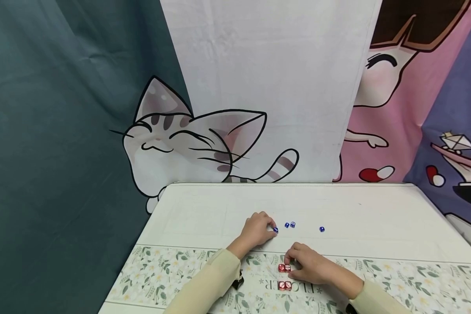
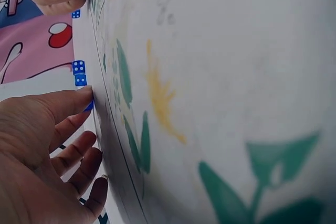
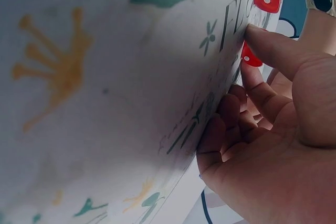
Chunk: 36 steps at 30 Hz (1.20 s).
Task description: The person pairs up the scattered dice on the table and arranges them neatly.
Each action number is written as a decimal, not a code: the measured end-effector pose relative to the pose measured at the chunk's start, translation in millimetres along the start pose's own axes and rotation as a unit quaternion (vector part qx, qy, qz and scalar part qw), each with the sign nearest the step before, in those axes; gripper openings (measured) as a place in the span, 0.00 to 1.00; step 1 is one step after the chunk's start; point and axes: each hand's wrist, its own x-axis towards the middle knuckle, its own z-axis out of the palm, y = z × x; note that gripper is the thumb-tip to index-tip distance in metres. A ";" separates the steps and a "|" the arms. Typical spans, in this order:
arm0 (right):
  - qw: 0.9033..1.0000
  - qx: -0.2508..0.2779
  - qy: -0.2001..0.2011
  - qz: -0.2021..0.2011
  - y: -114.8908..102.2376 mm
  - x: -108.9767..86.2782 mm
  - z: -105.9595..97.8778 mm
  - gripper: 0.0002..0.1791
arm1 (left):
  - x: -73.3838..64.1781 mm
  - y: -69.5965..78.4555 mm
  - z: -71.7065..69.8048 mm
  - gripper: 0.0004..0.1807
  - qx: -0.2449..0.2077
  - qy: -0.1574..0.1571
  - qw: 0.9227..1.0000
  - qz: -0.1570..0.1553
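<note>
At the far side of the table my left hand (image 1: pixel 256 229) pinches a blue die (image 1: pixel 275 230) between thumb and forefinger. In the left wrist view the thumb mostly covers that blue die (image 2: pixel 90 106). My right hand (image 1: pixel 311 264) is closer to the front, its thumb and forefinger gripping a red die (image 1: pixel 288 268). Against its left side sits another red die (image 1: pixel 281 268). The right wrist view shows the held red die (image 3: pixel 252 56) partly behind the thumb. A pair of red dice (image 1: pixel 284 285) lies side by side just in front.
Two blue dice (image 1: pixel 289 225) stand close together right of my left hand, and a lone blue die (image 1: pixel 322 229) lies farther right. A floral, lettered strip (image 1: pixel 172 266) covers the table's near part. Behind the white table (image 1: pixel 377 209) hangs a cartoon-printed curtain (image 1: pixel 290 78).
</note>
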 end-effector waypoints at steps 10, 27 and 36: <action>1.000 -0.007 0.002 -0.001 -0.6 -0.1 -0.1 0.11 | -5.9 0.3 -0.7 0.09 -0.007 0.000 1.000 0.006; 1.000 -0.006 -0.002 0.001 -0.3 0.0 0.0 0.11 | -21.9 9.2 -1.7 0.08 -0.014 -0.019 1.000 0.013; 1.000 0.000 -0.004 0.001 -0.7 -0.2 -1.0 0.11 | -29.3 11.6 -1.8 0.08 -0.011 -0.021 0.999 0.026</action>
